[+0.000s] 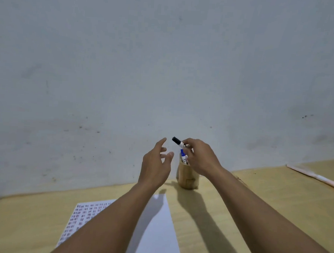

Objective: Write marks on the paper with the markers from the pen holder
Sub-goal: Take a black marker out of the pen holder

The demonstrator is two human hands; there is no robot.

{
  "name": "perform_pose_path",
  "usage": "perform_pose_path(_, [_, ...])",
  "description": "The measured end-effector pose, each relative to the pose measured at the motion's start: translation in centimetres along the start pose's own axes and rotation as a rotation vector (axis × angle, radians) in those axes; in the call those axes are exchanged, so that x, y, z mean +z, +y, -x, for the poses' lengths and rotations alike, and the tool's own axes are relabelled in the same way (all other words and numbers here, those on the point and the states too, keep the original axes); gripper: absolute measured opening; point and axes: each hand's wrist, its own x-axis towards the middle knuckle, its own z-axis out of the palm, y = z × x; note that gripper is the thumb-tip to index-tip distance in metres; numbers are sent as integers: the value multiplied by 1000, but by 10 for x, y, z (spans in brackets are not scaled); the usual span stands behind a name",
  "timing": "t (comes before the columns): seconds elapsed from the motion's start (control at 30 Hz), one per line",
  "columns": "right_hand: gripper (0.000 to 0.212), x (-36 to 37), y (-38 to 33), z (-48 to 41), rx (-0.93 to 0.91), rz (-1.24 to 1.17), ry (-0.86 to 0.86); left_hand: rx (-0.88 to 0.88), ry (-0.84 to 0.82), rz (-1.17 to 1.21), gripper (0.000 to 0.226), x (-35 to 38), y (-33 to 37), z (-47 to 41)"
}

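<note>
A wooden pen holder (187, 177) stands on the table near the wall. A blue-capped marker (184, 156) sticks out of its top. My right hand (201, 157) is above the holder and grips a white marker with a black cap (178, 142), tilted up to the left. To the left of the holder my left hand (156, 164) hovers with its fingers spread and nothing in it. A white sheet of paper (162, 228) lies in front, its left part covered with rows of red and dark marks; my left forearm hides its middle.
The tan wooden table (275, 190) butts against a grey-white wall (165, 68). A long pale rod (314, 175) lies along the far right edge of the table.
</note>
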Motion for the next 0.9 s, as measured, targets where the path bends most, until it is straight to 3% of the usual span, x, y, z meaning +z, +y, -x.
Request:
perform_pose_path(0.27, [33, 4, -24, 35, -75, 92, -143, 12, 21, 70, 17, -32, 14, 26])
perform_pose_path(0.4, [31, 9, -34, 53, -69, 31, 5, -45, 81, 138, 18, -45, 7, 34])
perform_pose_path(0.5, [14, 19, -51, 74, -49, -12, 139, -81, 158, 182, 17, -63, 2, 42])
perform_pose_path(0.6, [35, 32, -73, 87, 212, -404, -11, -100, 169, 216, 16, -80, -1, 48])
perform_pose_path(0.67, [37, 36, -88, 92, 498, -870, -131, -108, 139, 226, 15, -88, -4, 54])
perform_pose_path(0.73, [31, 42, -100, 93, 671, -1256, -204, -116, 109, 238, 14, -95, -6, 59])
perform_pose_path(0.8, [24, 50, -108, 92, 744, -1490, -217, -108, 94, 222, 14, -100, -7, 62])
perform_pose_path(0.9, [17, 58, -121, 92, 741, -1596, -177, -93, 81, 203, 16, -109, -5, 66])
